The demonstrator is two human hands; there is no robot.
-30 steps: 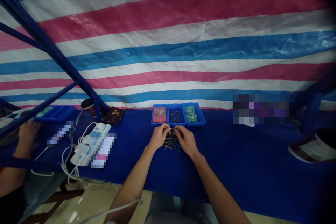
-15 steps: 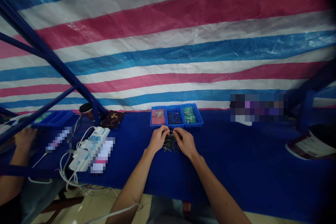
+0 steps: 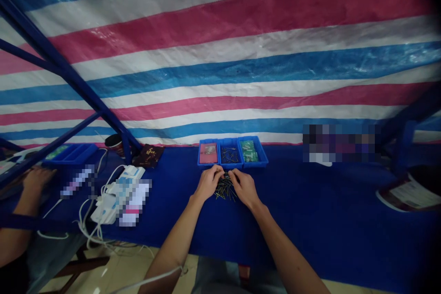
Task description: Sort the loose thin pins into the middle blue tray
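Observation:
A loose pile of thin dark and yellowish sticks (image 3: 225,188) lies on the blue table (image 3: 289,220). My left hand (image 3: 209,181) is at the pile's left upper edge, fingers pinched together. At the right upper edge is my right hand (image 3: 244,185), also pinched, its fingertips close to the left ones. What either hand holds is too small to make out. Just beyond them stand three joined blue bins: the left with a pink piece (image 3: 208,153), the middle with dark thin parts (image 3: 230,155), the right with green-and-white pieces (image 3: 249,151).
Left of me are a white power strip (image 3: 106,204) with cables, a brown packet (image 3: 149,155), a dark cup (image 3: 114,145) and another blue tray (image 3: 70,154). Another person's hand (image 3: 37,179) is at far left. A round container (image 3: 411,190) stands at right.
My hands remain above the pile, with the fingertips shifted very slightly. The other person's hand at far left has moved a little to the right.

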